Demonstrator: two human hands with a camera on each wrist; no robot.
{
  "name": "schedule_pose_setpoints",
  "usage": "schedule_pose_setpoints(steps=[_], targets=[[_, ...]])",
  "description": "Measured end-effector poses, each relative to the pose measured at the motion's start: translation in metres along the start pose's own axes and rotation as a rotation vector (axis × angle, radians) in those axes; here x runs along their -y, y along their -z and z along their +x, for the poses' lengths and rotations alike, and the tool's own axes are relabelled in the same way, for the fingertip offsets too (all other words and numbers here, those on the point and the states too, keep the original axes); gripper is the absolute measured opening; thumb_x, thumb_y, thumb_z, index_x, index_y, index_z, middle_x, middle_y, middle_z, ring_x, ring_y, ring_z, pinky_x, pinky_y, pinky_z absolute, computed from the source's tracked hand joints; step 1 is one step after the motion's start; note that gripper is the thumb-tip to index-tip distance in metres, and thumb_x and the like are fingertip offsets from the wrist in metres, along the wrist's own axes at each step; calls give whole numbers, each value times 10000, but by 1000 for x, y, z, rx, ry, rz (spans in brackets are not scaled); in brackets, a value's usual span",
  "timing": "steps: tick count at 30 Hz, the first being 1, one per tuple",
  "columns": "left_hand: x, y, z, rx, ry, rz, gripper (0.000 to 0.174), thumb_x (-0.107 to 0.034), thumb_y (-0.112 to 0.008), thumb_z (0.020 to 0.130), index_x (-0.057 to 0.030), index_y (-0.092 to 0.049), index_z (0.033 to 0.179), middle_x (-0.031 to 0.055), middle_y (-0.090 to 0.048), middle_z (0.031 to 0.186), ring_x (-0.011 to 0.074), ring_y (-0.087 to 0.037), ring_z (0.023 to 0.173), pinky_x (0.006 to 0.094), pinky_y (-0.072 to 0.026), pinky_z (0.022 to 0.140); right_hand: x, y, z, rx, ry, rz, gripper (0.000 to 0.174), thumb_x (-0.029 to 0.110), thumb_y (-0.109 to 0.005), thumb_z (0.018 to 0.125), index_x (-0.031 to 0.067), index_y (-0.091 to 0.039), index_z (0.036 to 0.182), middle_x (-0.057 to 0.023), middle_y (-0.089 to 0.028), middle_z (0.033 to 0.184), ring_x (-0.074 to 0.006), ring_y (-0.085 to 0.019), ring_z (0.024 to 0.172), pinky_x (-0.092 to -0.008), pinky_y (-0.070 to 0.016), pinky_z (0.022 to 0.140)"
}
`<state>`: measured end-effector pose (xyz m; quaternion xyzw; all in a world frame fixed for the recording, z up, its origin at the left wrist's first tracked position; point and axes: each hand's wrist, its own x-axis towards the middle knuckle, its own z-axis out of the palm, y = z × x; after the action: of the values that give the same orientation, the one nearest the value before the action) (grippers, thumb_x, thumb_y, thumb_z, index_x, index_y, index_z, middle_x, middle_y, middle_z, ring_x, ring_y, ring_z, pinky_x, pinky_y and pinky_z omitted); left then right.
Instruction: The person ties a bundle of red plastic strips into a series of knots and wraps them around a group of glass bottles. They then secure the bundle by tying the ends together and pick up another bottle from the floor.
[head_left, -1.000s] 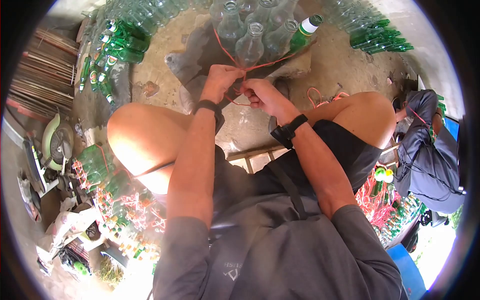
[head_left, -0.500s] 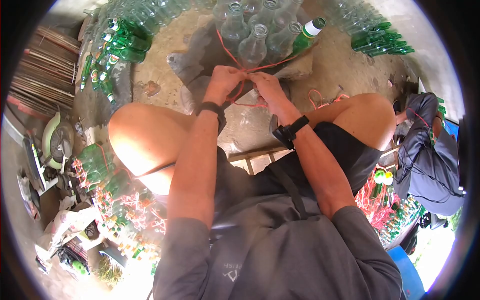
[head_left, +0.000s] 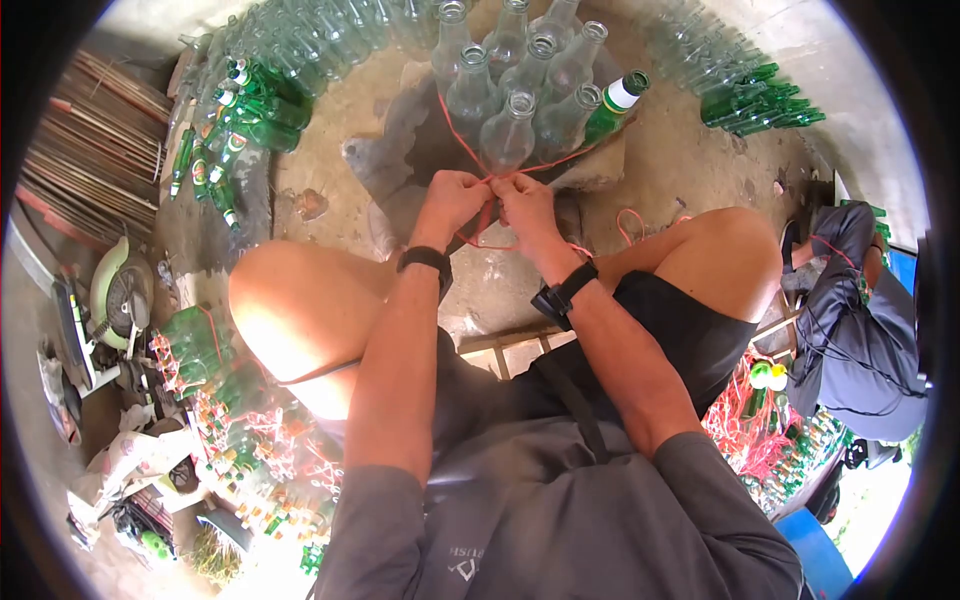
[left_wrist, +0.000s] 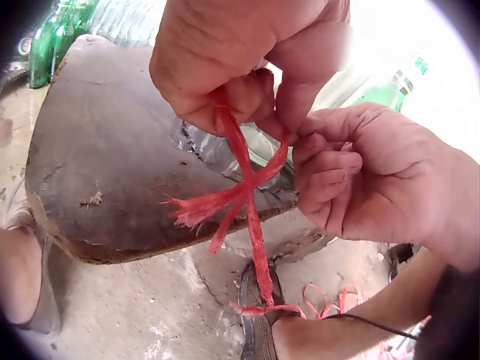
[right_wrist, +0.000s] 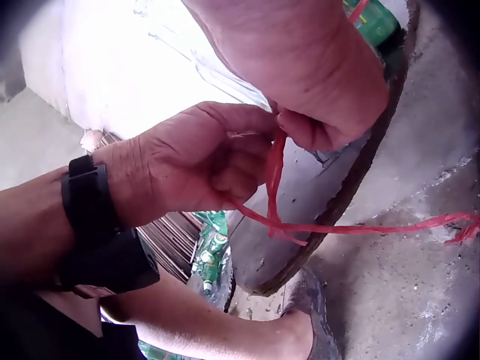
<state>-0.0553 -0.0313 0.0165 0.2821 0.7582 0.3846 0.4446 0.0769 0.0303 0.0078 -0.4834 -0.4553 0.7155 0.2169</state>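
Close in front of a cluster of clear glass bottles (head_left: 507, 135), both hands meet at a red plastic twine (left_wrist: 255, 232). My left hand (head_left: 455, 203) pinches it from the left with curled fingers. From the right, my right hand (head_left: 528, 210) pinches the twine too, its fingertips right against the left ones. The twine runs in a V from the fingers around the bottles, and crossed strands and frayed ends hang below the hands. One green bottle (head_left: 612, 108) with a white neck label stands at the cluster's right side. The pinched spot is partly hidden by fingers.
The bottles stand on a dark slab (left_wrist: 112, 150) before the person's bent legs. Green bottles (head_left: 262, 110) lie at the left, and more (head_left: 760, 100) at the right. Loose red twine (head_left: 630, 225) lies near the right shin. Another person's legs (head_left: 850, 310) are at far right.
My hands were slightly apart one second ago and are now together at the twine. The head view has tilted, so bottles and hands appear lower.
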Motion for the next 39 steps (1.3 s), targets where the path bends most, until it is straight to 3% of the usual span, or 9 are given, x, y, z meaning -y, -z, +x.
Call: schedule_pose_setpoints(steps=[3, 5, 17, 24, 26, 30, 32, 36, 39], targets=[[-17, 3, -8, -33, 79, -171, 156, -131, -732, 807, 25, -737, 807, -26, -577, 648, 62, -458, 566, 277, -336, 487, -2, 1, 3, 35, -17, -9, 173, 178, -636, 934, 28, -687, 862, 6, -553, 653, -84, -479, 511, -257, -370, 468], [3, -6, 5, -69, -6, -237, 151, -125, -729, 800, 26, -740, 811, -23, -568, 635, 64, -452, 548, 270, -325, 474, -4, 2, 5, -35, 194, -339, 231, 191, -594, 902, 15, -725, 975, -135, -712, 801, -230, -667, 678, -361, -508, 631], [-13, -12, 2, -223, 27, -458, 133, -93, -689, 757, 35, -718, 779, 19, -543, 591, 111, -435, 464, 297, -283, 401, -3, 4, 2, -173, 359, -597, 206, 193, -642, 878, 10, -709, 945, -171, -702, 802, -309, -691, 736, -383, -514, 680], [-14, -11, -8, -205, 50, -461, 159, -137, -658, 820, 7, -697, 764, 8, -544, 620, 98, -418, 467, 292, -263, 400, -10, 9, 3, -38, 207, -368, 214, 196, -623, 913, 6, -704, 969, -91, -705, 771, -173, -659, 709, -353, -495, 642], [-15, 0, -14, -47, 238, -526, 205, -180, -630, 870, -15, -658, 752, -2, -526, 630, 85, -384, 453, 284, -243, 394, -9, 4, 1, 20, 53, -53, 198, 188, -615, 926, 18, -706, 971, -30, -677, 760, -106, -613, 713, -297, -469, 630], [-14, -3, -19, 51, 316, -391, 272, -202, -587, 915, -2, -622, 734, 9, -516, 622, 84, -367, 436, 280, -225, 388, -4, 3, -2, 37, -66, 82, 181, 190, -609, 935, 45, -708, 974, -17, -670, 766, -103, -597, 697, -260, -436, 612], [-13, -4, -19, 57, 323, -346, 281, -198, -580, 918, 2, -620, 725, 16, -526, 624, 90, -367, 428, 283, -223, 386, -3, 2, -3, 56, -111, 51, 104, 218, -635, 953, 141, -699, 981, 75, -620, 802, -38, -522, 665, -210, -326, 538], [-13, -7, -21, 16, 335, -244, 299, -190, -596, 921, 0, -611, 690, 31, -555, 630, 97, -365, 405, 287, -214, 375, -3, 3, -6, 113, -164, 134, 96, 211, -631, 956, 141, -691, 984, 71, -628, 810, -37, -526, 675, -208, -331, 535], [-13, -16, -26, -55, 303, -400, 270, -181, -645, 907, -12, -636, 697, 27, -572, 630, 80, -365, 395, 276, -210, 366, -4, 3, -3, 100, -155, 184, 194, 232, -616, 950, 78, -695, 1039, -12, -670, 820, -94, -583, 702, -252, -402, 586]])
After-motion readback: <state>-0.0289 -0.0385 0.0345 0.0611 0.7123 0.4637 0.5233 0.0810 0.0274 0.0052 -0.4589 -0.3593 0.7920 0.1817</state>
